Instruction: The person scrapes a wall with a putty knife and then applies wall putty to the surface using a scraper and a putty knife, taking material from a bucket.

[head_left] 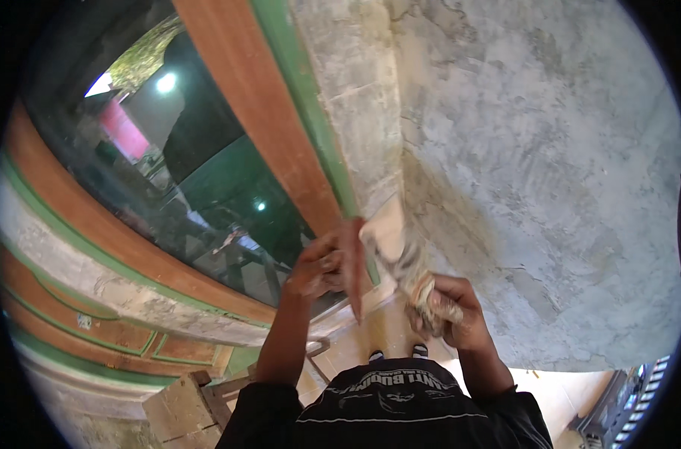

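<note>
1. Landmark: brown wooden window frame (258, 97). Green trim (299, 90) along its right edge; mottled grey wall (535, 172) farther right, past the corner.
2. Right hand (453, 310), right of the frame's lower end, fingers closed round a flat-bladed trowel (389, 230). Pale smears on fingers.
3. Trowel just right of the frame, blade pointing up toward the corner. Blurred; contact with wall unclear.
4. Left hand (318, 266) overlaps the frame's lower end in view. Cannot tell whether it grips anything or touches wood.
5. Risk, my judgement: a leftward slip of the blade could scrape trim or strike glass (232, 172). Smeared fingers might let the handle twist; loose paste could mark the frame.
</note>
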The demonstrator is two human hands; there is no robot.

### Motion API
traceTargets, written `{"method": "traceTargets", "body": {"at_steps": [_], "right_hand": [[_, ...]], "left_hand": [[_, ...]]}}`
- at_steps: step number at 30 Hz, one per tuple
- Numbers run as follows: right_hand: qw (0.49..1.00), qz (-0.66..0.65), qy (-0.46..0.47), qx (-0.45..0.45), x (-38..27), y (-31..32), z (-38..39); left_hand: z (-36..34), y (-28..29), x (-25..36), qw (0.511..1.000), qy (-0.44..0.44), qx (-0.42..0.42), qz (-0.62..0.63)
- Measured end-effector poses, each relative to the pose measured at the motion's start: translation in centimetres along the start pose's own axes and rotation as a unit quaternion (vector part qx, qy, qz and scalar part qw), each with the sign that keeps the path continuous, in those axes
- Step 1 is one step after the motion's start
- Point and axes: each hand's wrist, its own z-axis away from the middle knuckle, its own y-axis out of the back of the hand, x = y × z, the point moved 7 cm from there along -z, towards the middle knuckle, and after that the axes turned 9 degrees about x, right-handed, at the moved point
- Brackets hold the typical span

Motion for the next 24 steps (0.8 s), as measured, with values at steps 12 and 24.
{"method": "traceTargets", "body": {"at_steps": [12,24], "right_hand": [[0.952,-0.034,0.281,0.117,1.6,2.1,-0.6],[0.978,0.028,0.179,0.106,3.8,0.8,-0.7]], "left_hand": [[8.5,-10.8,6.0,0.662,-0.508,0.09,-0.544],[6.8,-9.7,4.3,0.637,-0.545,0.169,-0.518]]}}
